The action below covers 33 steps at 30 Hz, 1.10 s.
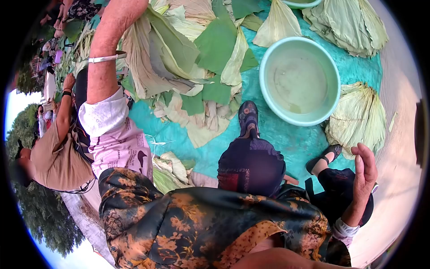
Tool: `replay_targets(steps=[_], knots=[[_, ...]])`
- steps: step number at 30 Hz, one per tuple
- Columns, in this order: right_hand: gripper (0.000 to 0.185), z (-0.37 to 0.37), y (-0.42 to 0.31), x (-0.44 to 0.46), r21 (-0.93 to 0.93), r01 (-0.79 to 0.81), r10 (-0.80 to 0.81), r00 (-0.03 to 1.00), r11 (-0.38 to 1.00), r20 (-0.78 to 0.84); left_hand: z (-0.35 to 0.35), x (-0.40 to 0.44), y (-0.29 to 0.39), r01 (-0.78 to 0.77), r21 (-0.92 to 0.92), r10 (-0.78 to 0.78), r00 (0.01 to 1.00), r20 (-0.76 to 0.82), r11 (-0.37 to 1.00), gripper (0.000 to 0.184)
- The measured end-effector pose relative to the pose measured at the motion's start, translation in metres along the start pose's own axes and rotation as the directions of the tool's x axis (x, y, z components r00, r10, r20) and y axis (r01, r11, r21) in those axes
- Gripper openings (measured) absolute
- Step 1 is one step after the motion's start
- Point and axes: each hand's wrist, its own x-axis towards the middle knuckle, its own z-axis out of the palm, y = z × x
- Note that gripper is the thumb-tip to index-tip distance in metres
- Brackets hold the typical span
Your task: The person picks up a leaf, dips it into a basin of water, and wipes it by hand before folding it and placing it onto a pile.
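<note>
My left arm, with a pale bangle (106,58) around it, reaches up to the top edge. Little of my left hand (129,6) shows there, and its fingers are out of frame. Right beside it are large dried leaves (150,54), folded and greyish green, on a spread heap of leaves. Whether the hand grips one is hidden. My right hand (365,172) is raised by my right knee, palm inward, fingers stretched and slightly bent, holding nothing. A bundle of dried leaves (358,116) lies on the ground beyond it.
A pale green basin (300,121) of cloudy water stands on a turquoise sheet (201,157). Further leaf bundles (347,24) lie at the top right. Another person (56,161) in a tan shirt sits at my left. My shoe (248,116) rests near the leaf heap.
</note>
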Motion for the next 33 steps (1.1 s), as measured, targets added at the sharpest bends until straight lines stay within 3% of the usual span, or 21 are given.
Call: replay_targets(steps=[1,2,3,4,5,6,9,12,15,18,21,24,27,28,31,33], knots=[[0.026,0.000,0.000,0.001,0.010,-0.005,0.005,1.000,1.000,0.000,0.012,0.002,0.017,0.010,-0.013,-0.008,0.996,0.092,1.000,0.027],[0.026,0.001,0.000,0.001,0.019,-0.011,0.011,1.000,1.000,0.000,0.039,0.020,0.018,0.035,-0.038,-0.023,0.960,0.280,0.999,0.029],[0.026,0.001,0.000,0.001,0.014,-0.008,0.008,1.000,1.000,0.009,0.069,0.024,0.024,-0.194,-0.253,0.253,0.940,0.229,0.948,0.030],[0.026,0.001,-0.001,0.002,0.008,-0.004,0.004,1.000,1.000,0.018,0.162,0.055,-0.025,-0.625,-0.148,0.641,0.733,0.228,0.767,0.026],[0.026,0.001,-0.002,0.003,0.000,0.000,0.000,1.000,1.000,0.027,0.170,0.057,0.002,0.222,-0.028,-0.147,0.730,0.667,0.975,0.045],[0.026,0.001,-0.003,0.004,0.006,-0.003,0.003,1.000,1.000,0.027,0.203,0.058,0.009,0.169,-0.026,-0.117,0.776,0.620,0.985,0.059],[0.026,0.002,-0.004,0.006,0.022,-0.030,0.029,0.999,0.999,0.023,0.297,0.049,0.012,0.210,-0.040,-0.160,0.844,0.512,0.977,0.074],[0.026,0.004,-0.007,0.009,0.005,-0.041,0.041,0.999,0.999,0.020,0.288,0.023,0.040,0.242,0.137,-0.277,0.784,0.556,0.961,0.085],[0.026,0.007,-0.006,0.011,0.002,-0.054,0.054,0.998,0.999,0.015,0.317,-0.004,0.031,0.214,0.213,-0.302,0.706,0.641,0.953,0.087],[0.026,0.008,-0.006,0.013,-0.009,-0.056,0.056,0.998,0.998,0.024,0.344,-0.042,0.032,0.221,0.248,-0.305,0.871,0.384,0.943,0.084],[0.026,0.009,-0.008,0.014,-0.027,-0.015,0.016,0.999,1.000,0.028,0.351,-0.056,0.044,0.189,0.222,-0.244,0.935,0.256,0.957,0.058],[0.025,0.008,-0.009,0.013,-0.029,0.013,-0.012,1.000,0.999,0.026,0.361,-0.060,0.046,0.152,0.097,-0.169,0.964,0.206,0.984,0.038],[0.024,0.005,-0.015,0.009,-0.007,0.046,-0.046,0.999,0.999,0.003,0.303,-0.062,0.072,0.360,-0.113,-0.272,0.845,0.461,0.926,0.025],[0.024,0.003,-0.016,0.007,0.004,0.053,-0.053,0.999,0.999,0.003,0.301,-0.067,0.070,0.344,-0.167,-0.267,0.893,0.363,0.924,0.031],[0.023,0.000,-0.018,0.001,0.038,0.089,-0.089,0.996,0.995,-0.007,0.298,-0.079,0.051,0.384,-0.319,-0.303,0.913,0.274,0.867,0.036],[0.023,-0.001,-0.020,-0.004,0.058,0.121,-0.121,0.993,0.991,-0.016,0.284,-0.089,0.029,0.517,-0.496,-0.215,0.811,0.543,0.698,0.035]])
